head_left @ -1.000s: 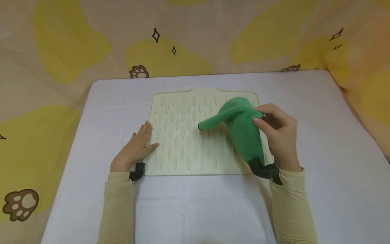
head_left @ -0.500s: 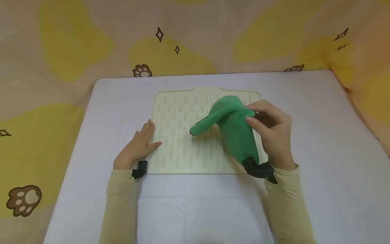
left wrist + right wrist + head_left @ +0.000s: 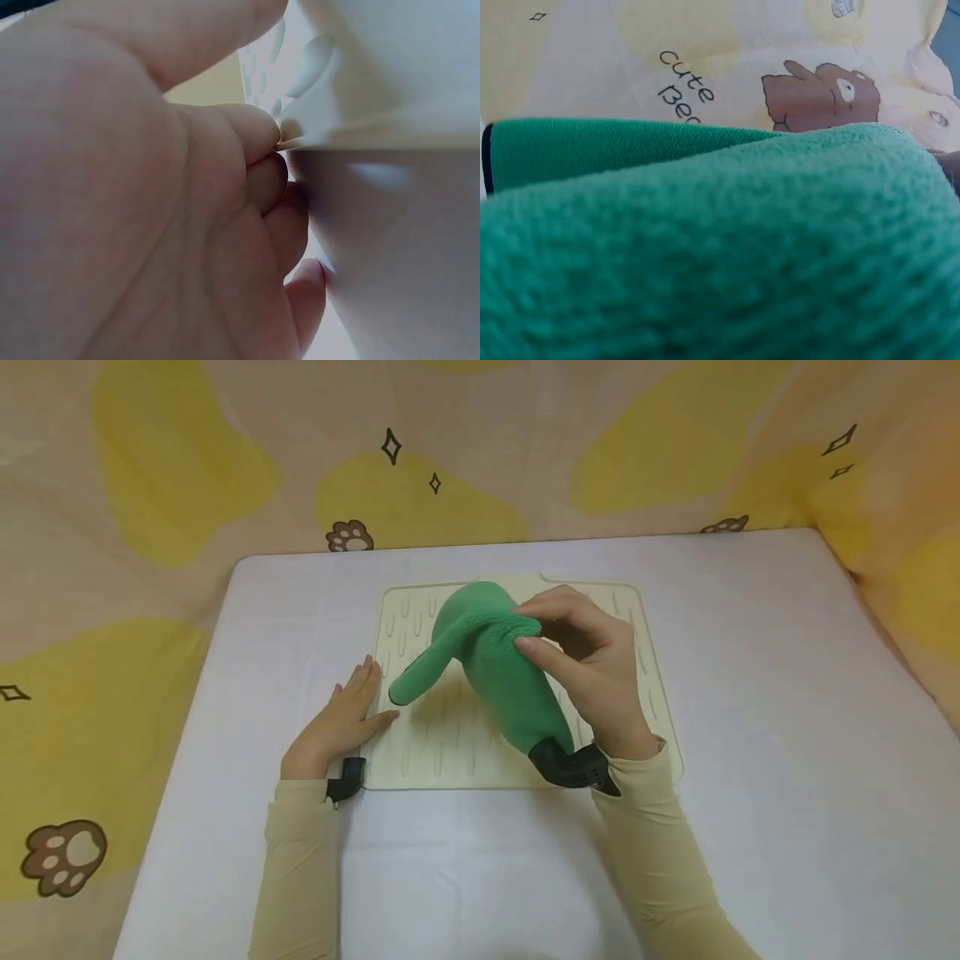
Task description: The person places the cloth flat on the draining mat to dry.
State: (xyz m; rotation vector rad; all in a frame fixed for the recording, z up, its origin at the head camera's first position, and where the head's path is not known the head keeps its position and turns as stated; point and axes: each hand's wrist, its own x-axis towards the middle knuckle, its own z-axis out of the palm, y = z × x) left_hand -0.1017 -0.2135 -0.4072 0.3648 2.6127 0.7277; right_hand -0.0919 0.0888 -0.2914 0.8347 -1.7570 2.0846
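Note:
A green fleecy cloth (image 3: 502, 672) with dark edging hangs folded over the middle of a cream mat (image 3: 654, 693) patterned with raised oval ridges. Thumb and fingers of my right hand (image 3: 596, 664) pinch a gathered fold of it, and one rolled-looking end droops toward the left. Most of the right wrist view is filled by the same cloth (image 3: 727, 247), which hides the fingers there. My left hand (image 3: 336, 722) lies flat at the mat's left edge, fingers extended and thumb over the ridges. In the left wrist view its fingertips meet the edge of the mat (image 3: 375, 139).
A white-covered table (image 3: 787, 710) carries the mat. Behind and beside it hangs a beige and yellow curtain (image 3: 510, 443) printed with paws and stars. A black wrist mount (image 3: 566, 768) sticks out at the right cuff, another black mount (image 3: 348, 779) at the left.
My right hand has carried the pinched cloth leftward across the mat, from its right side to its middle. The left hand stays at the mat's left edge.

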